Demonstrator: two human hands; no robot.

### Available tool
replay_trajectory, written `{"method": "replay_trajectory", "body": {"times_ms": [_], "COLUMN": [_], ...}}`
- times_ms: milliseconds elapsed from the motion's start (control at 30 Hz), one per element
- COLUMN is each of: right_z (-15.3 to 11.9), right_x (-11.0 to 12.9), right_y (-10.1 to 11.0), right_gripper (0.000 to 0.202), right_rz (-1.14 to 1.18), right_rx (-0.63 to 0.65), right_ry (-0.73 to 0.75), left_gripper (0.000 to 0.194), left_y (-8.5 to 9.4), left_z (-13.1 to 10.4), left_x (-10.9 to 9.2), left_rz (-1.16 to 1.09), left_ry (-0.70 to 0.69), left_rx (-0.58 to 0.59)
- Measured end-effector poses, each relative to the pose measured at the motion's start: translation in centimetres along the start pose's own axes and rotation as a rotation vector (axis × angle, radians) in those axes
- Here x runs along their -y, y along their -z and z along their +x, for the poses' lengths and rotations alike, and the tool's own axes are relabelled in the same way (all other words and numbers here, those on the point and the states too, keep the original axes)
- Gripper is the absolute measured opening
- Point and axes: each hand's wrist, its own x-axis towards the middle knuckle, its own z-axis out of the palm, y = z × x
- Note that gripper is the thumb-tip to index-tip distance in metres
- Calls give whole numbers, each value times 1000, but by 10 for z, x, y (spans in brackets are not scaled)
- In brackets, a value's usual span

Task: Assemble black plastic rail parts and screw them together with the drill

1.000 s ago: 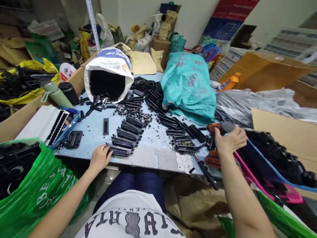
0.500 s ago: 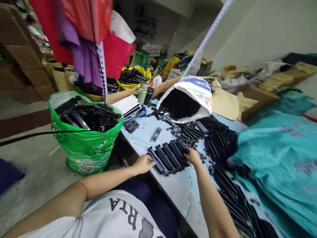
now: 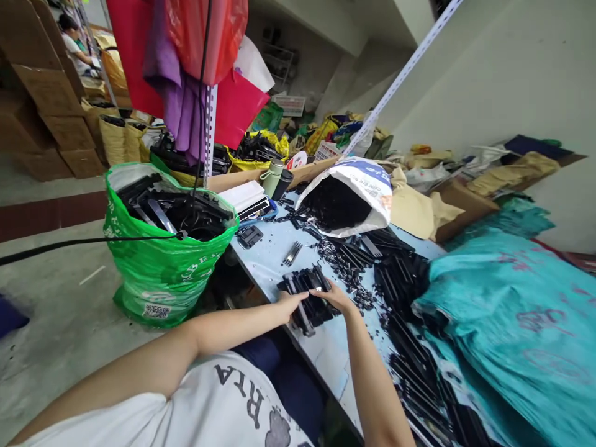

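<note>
A row of long black plastic parts (image 3: 315,310) lies side by side near the front edge of the light blue table (image 3: 333,354). My left hand (image 3: 292,304) is at the left part of the row, its fingers close round a black part. From the right, my right hand (image 3: 333,296) reaches over the row, thumb and fingers pinched on a dark part. The two hands' fingertips nearly meet. Small black pieces (image 3: 347,267) lie scattered beyond my right hand, and a few slim parts (image 3: 292,253) lie behind the row.
A green bag (image 3: 162,273) full of black parts stands left of the table. On the table, a white sack (image 3: 379,186) lies open with black pieces inside. A large teal sack (image 3: 521,310) is at the right. Far left, a person (image 3: 77,53) sits beyond stacked boxes (image 3: 51,93).
My right hand has moved left across the row towards my left hand. My left hand has shifted slightly right. The black parts sit closer together, and the camera view has turned slightly.
</note>
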Motion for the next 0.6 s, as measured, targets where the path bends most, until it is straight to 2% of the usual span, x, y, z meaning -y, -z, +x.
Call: {"method": "replay_trajectory", "body": {"times_ms": [100,200,300,400,500,533,600], "right_z": [-17,-37,-56,-68,-67,-64,-53], "right_x": [5,7,2,-5,7,18,56], "right_y": [-10,-24,-41,-55,-61,-61,-59], "right_gripper": [74,62,53,50,53,54,53], "right_rz": [30,149,359,518,579,597,643], "right_rx": [-12,-7,20,-50,-116,-131,-146], "right_ry": [-6,-23,-36,-38,25,69,175], "left_gripper": [41,42,36,31,25,24,25], "left_y": [3,12,24,35,42,43,49], "left_z": [-6,-17,-29,-40,-49,-52,-59], "left_x": [-3,-12,-22,-36,-62,-76,-116], "left_rz": [-51,-87,-85,-75,-67,-65,-68], "left_ry": [-77,-101,-40,45,90,88,65], "left_rx": [36,160,310,449,525,533,536]}}
